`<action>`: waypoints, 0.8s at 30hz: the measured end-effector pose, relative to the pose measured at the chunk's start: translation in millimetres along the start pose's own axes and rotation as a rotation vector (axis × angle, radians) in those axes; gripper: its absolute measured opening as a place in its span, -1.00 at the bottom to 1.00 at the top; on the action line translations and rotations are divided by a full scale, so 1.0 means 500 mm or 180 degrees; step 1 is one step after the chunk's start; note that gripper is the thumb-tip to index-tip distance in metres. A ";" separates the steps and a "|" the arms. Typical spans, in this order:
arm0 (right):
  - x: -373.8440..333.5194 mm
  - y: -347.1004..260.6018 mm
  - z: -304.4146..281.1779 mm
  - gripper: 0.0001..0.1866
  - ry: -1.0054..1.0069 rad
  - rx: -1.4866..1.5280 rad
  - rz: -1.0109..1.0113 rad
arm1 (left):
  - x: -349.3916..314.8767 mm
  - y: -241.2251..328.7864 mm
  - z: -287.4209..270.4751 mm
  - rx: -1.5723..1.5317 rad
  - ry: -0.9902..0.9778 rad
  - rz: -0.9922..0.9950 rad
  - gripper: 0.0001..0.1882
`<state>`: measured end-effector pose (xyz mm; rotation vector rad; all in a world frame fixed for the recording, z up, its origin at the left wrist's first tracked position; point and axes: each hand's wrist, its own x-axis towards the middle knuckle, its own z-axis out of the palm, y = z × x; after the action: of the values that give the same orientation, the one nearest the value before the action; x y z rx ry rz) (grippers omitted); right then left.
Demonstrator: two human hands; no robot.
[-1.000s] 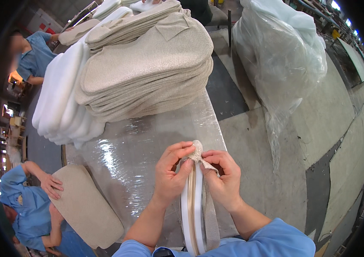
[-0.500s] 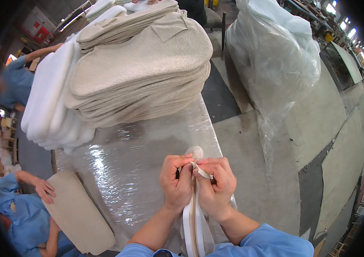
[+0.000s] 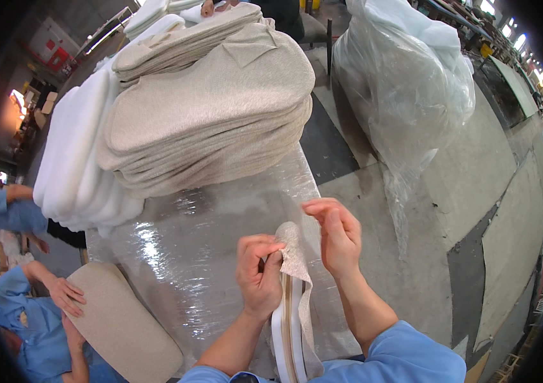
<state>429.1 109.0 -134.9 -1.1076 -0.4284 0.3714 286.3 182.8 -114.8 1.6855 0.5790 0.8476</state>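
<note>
A beige woven cushion cover [image 3: 294, 253] stands on edge in front of me, its long zipper strip [image 3: 288, 325] with white borders running toward my body. My left hand [image 3: 260, 271] pinches the cover's fabric near the far end of the zipper, thumb against fingers. To the right of that end, my right hand [image 3: 338, 237] is raised apart from the cover. Its fingers are loosely bent and stretched toward the left, and nothing shows in them. The far end of the cover is rounded, and a flap of fabric folds down along its right side.
A plastic-wrapped table [image 3: 220, 255] lies beneath. Beige covers [image 3: 207, 102] are stacked at its far side, beside white padding [image 3: 73, 153]. A co-worker at lower left holds a beige cushion [image 3: 124, 319]. A large clear plastic bag [image 3: 405, 83] stands on the floor at right.
My right hand has let go of the cover and moved up and right. My left hand keeps its pinch. The fabric at the zipper's end hangs looser. A co-worker at far left has moved nearer.
</note>
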 end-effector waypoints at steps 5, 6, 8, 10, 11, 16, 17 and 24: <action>0.010 0.033 0.027 -0.53 -0.1316 0.0342 0.0353 | -0.008 -0.002 -0.014 0.0039 0.0070 0.0108 -0.92; 0.011 0.035 0.034 -0.52 -0.1499 0.0376 0.0392 | -0.007 0.000 -0.013 0.0039 0.0061 0.0093 -0.93; 0.011 0.036 0.048 -0.53 -0.1422 0.0105 0.0281 | -0.006 -0.004 -0.007 -0.0094 0.0192 0.0051 -0.91; 0.019 0.035 0.042 -0.53 -0.1618 -0.0335 0.0235 | -0.006 -0.011 -0.007 -0.0129 0.0195 0.0003 -0.89; 0.022 0.033 0.042 -0.52 -0.1634 -0.0438 0.0248 | -0.008 -0.014 -0.010 -0.0085 0.0133 -0.0024 -0.88; 0.029 0.013 0.048 -0.41 -0.1914 -0.0956 0.0813 | -0.041 -0.031 -0.022 -0.1164 0.0265 -0.0644 -0.55; 0.031 0.018 0.044 -0.41 -0.1920 -0.0609 0.1042 | -0.058 -0.020 -0.033 -0.1424 0.0274 -0.0849 -0.45; 0.012 0.043 0.047 -0.48 -0.1741 0.0227 0.1472 | -0.366 0.099 -0.144 -0.0606 -0.0708 -0.2291 -0.06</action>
<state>420.9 138.6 -144.6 -1.0216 -0.6314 1.1034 113.6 77.3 -101.4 1.2363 0.8448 0.1838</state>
